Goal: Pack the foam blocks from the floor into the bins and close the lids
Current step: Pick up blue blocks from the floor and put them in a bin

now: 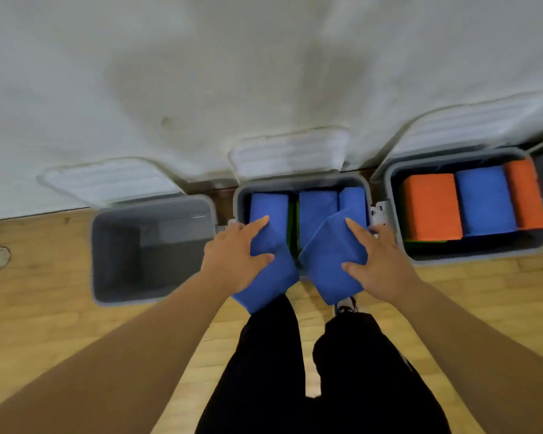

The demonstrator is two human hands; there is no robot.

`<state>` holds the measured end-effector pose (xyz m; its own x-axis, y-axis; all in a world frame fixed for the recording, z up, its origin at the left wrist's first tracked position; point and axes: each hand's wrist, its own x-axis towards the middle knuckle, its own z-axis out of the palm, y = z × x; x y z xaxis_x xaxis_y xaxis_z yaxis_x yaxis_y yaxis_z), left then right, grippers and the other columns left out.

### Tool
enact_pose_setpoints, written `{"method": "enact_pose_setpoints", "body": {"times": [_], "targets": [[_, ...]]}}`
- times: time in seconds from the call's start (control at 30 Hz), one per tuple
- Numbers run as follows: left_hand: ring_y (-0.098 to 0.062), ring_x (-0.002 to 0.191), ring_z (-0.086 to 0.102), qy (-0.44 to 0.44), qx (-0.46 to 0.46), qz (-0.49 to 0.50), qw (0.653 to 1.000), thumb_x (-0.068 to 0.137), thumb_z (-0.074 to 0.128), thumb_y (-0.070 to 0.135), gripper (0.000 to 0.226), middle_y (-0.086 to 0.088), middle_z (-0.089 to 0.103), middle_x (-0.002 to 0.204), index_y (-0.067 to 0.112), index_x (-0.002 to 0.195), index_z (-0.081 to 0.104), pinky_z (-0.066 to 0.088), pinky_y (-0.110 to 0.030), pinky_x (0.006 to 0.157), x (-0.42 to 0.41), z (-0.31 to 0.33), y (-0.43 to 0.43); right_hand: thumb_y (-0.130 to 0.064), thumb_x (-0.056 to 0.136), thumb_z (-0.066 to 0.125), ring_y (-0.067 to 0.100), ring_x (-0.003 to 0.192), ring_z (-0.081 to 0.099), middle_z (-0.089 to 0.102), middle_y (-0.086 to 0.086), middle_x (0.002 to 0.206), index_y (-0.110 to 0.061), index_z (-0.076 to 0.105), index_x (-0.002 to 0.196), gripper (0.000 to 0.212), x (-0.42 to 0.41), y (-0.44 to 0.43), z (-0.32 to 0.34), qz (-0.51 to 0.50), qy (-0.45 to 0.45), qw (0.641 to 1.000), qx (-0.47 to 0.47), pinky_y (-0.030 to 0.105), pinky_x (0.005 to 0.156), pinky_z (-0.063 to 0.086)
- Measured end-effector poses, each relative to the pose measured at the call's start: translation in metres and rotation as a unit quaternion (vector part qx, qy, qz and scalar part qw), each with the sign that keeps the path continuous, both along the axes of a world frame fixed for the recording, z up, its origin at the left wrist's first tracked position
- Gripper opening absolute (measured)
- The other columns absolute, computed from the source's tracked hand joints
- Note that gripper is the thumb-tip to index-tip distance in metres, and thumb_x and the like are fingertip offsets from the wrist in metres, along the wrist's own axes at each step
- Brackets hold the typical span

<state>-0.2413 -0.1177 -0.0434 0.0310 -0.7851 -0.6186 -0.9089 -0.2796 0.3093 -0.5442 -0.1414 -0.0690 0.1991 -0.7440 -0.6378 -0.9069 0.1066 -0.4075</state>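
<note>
Three grey bins stand in a row against the wall with their lids up. The left bin [107, 261] holds nothing. Blue foam blocks [317, 211] stand inside the middle bin [301, 183], with green showing between them. My left hand [232, 258] grips a blue foam block [267, 280] over that bin's near edge. A second blue block [329, 261] is gripped by my right hand [380, 264], tilted beside the first. The right bin [470, 255] holds orange blocks [430, 208] and a blue one.
White ribbed lids [107, 180] lean open against the pale wall behind each bin. The floor is light wood, with a round metal plate [0, 256] at the left. My black-trousered legs and one shoe [347, 305] stand just before the middle bin.
</note>
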Motion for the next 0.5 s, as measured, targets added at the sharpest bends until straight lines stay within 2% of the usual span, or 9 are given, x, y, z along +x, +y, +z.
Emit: {"method": "enact_pose_setpoints", "body": {"times": [0.13, 0.2, 0.33, 0.43, 0.5], "targets": [[-0.028, 0.135, 0.044, 0.001, 0.031, -0.078, 0.996, 0.091, 0.058, 0.063, 0.077, 0.002, 0.042, 0.149, 0.053, 0.155, 0.017, 0.04, -0.047, 0.109, 0.008, -0.099, -0.066, -0.043, 0.092, 0.068, 0.024, 0.127, 0.047, 0.018, -0.006, 0.152, -0.053, 0.014, 0.156, 0.084, 0.011, -0.049, -0.083, -0.006, -0.011, 0.998, 0.058, 0.04, 0.098, 0.048], [-0.028, 0.138, 0.041, 0.009, 0.063, -0.106, 0.992, 0.092, 0.057, 0.062, 0.076, 0.003, 0.036, 0.156, 0.056, 0.155, 0.015, 0.039, -0.049, 0.11, 0.009, -0.153, -0.092, -0.041, 0.093, 0.067, 0.021, 0.129, 0.047, 0.018, -0.008, 0.156, -0.053, 0.015, 0.156, 0.082, 0.015, -0.077, -0.13, 0.01, -0.011, 0.997, 0.081, 0.037, 0.096, 0.048], [-0.03, 0.142, 0.039, 0.02, 0.098, -0.146, 0.984, 0.093, 0.059, 0.06, 0.077, 0.001, 0.028, 0.164, 0.057, 0.155, 0.013, 0.039, -0.049, 0.111, 0.011, -0.244, -0.138, -0.04, 0.094, 0.069, 0.021, 0.137, 0.043, 0.016, -0.009, 0.164, -0.055, 0.018, 0.155, 0.081, 0.017, -0.126, -0.207, 0.061, 0.007, 0.992, 0.11, 0.028, 0.092, 0.038], [-0.029, 0.137, 0.045, 0.034, 0.104, -0.166, 0.98, 0.094, 0.059, 0.059, 0.074, 0.003, 0.036, 0.158, 0.055, 0.155, 0.017, 0.039, -0.047, 0.11, 0.012, -0.284, -0.171, -0.037, 0.093, 0.07, 0.026, 0.12, 0.059, 0.026, -0.006, 0.163, -0.056, 0.027, 0.152, 0.076, 0.025, -0.177, -0.24, 0.09, 0.01, 0.988, 0.125, 0.038, 0.092, 0.052], [-0.028, 0.139, 0.043, 0.031, 0.09, -0.187, 0.978, 0.095, 0.057, 0.059, 0.072, 0.004, 0.041, 0.156, 0.05, 0.156, 0.02, 0.037, -0.045, 0.113, 0.012, -0.299, -0.192, -0.039, 0.092, 0.071, 0.025, 0.12, 0.059, 0.039, -0.007, 0.158, -0.062, 0.032, 0.146, 0.07, 0.03, -0.21, -0.256, 0.114, 0.005, 0.985, 0.131, 0.04, 0.099, 0.052]]}}
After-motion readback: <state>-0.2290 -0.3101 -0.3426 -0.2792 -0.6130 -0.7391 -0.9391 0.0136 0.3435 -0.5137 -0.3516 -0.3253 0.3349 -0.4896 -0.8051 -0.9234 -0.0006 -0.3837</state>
